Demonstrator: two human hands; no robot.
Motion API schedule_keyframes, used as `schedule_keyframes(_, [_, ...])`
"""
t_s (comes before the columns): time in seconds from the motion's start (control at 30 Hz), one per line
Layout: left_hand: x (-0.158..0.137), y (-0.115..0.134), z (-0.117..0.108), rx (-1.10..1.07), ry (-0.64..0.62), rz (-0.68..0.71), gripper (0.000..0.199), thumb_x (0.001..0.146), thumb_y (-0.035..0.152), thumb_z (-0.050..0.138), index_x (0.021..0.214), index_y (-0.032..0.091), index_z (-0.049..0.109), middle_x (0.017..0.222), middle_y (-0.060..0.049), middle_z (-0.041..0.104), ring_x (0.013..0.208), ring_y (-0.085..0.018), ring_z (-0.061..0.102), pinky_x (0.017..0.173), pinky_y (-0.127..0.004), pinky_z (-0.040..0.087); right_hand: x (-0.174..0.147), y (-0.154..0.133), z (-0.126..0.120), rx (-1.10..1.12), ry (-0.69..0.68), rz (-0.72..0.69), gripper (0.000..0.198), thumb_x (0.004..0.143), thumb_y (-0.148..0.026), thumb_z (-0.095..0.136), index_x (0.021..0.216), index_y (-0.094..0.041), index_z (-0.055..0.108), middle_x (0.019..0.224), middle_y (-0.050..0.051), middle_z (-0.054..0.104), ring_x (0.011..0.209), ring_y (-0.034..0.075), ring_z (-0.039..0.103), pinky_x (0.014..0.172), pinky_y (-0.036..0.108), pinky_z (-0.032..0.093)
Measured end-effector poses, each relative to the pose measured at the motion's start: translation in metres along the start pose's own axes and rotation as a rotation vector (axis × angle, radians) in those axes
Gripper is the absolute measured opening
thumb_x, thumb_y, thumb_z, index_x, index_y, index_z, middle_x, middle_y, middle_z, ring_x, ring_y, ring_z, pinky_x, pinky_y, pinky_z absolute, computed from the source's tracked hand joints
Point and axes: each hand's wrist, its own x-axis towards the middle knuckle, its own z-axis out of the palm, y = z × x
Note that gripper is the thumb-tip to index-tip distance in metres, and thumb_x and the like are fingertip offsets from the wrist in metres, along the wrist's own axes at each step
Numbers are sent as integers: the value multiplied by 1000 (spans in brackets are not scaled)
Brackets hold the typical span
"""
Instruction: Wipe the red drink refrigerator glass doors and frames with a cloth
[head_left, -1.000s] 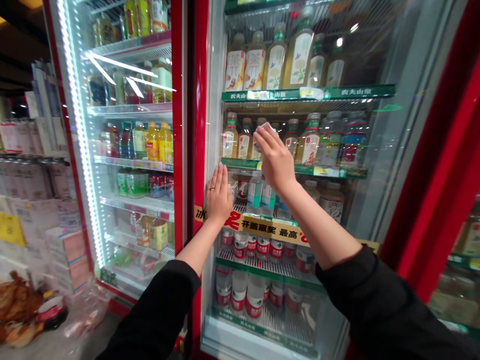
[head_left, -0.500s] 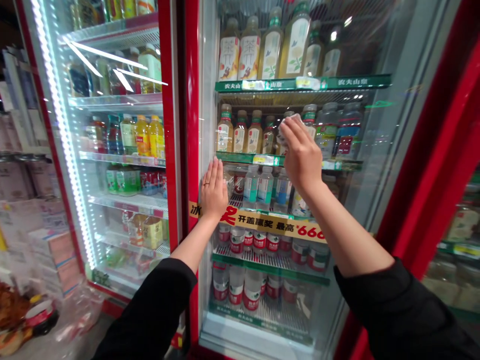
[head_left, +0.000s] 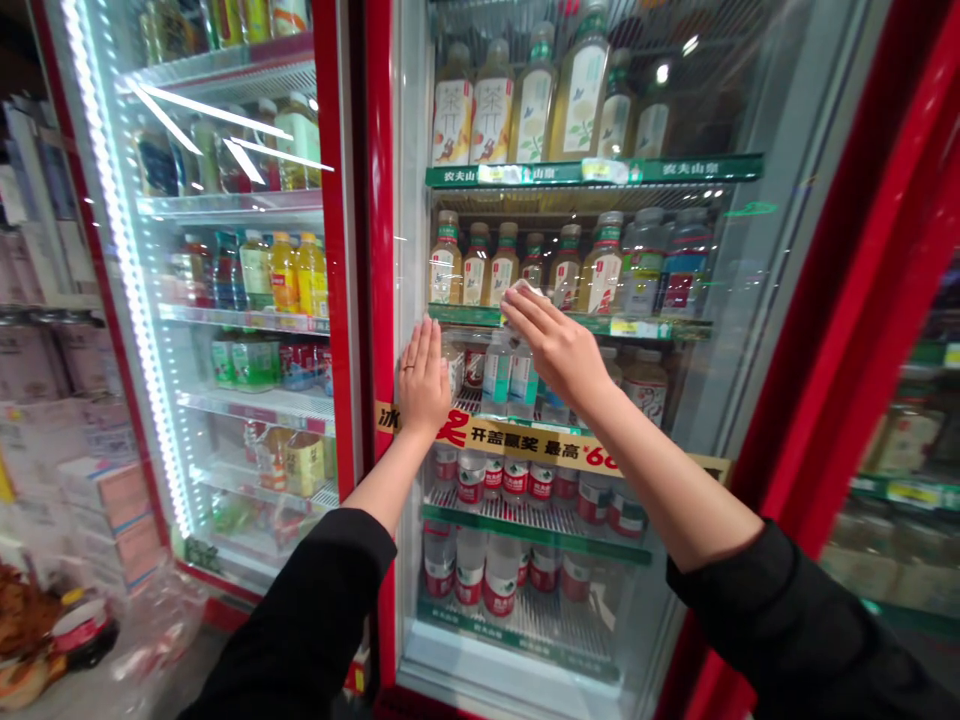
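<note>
My left hand (head_left: 424,378) lies flat, fingers stretched upward, against the left edge of the glass door (head_left: 480,610) of a red-framed drinks fridge. My right hand (head_left: 556,345) presses a white cloth or tissue (head_left: 529,288) to the same glass, in front of the second shelf's green edge. Only a small part of that cloth shows above the fingers. A yellow sticker strip (head_left: 525,441) with printed characters runs across the door below both hands. Behind the glass stand tea bottles (head_left: 589,85) on the upper shelves and red-labelled water bottles (head_left: 501,575) on the lower ones.
To the left stands another lit fridge (head_left: 328,250) with bottles and cans. Stacked boxes (head_left: 112,500) and clear plastic wrap (head_left: 161,610) are on the floor at the far left. A further red-framed fridge (head_left: 911,400) borders the right side.
My right hand has moved left and down across the glass with the white cloth, uncovering bottles on the second shelf. My left hand stays in place on the door.
</note>
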Motion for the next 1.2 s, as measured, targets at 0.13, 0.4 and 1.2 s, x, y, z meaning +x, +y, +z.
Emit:
schedule_keyframes(0.13, [0,1,0,1,14,11,65,111,19,34,176,17,32,180,-10,38,170,-24,31,142,-49,28,20,4,10,-22,169,172,76,100,6,41,167,-29,51,164,5,63,159,29,52,130,58,53])
schedule_keyframes(0.4, [-2,-3,2,26,15,33,65,113,20,34,177,20,27,180,-9,36,170,-23,29,141,-49,29,18,-39,30,5,-72,-66,59,105,0,47,159,-20,61,163,10,62,158,27,52,128,48,55])
schedule_keyframes(1.2, [-3,38,0,-85,-55,68,78,111,13,34,180,32,4,184,-2,25,171,-25,26,140,-55,32,-5,18,-14,5,111,153,65,101,4,41,154,-23,66,162,8,64,158,28,53,129,54,54])
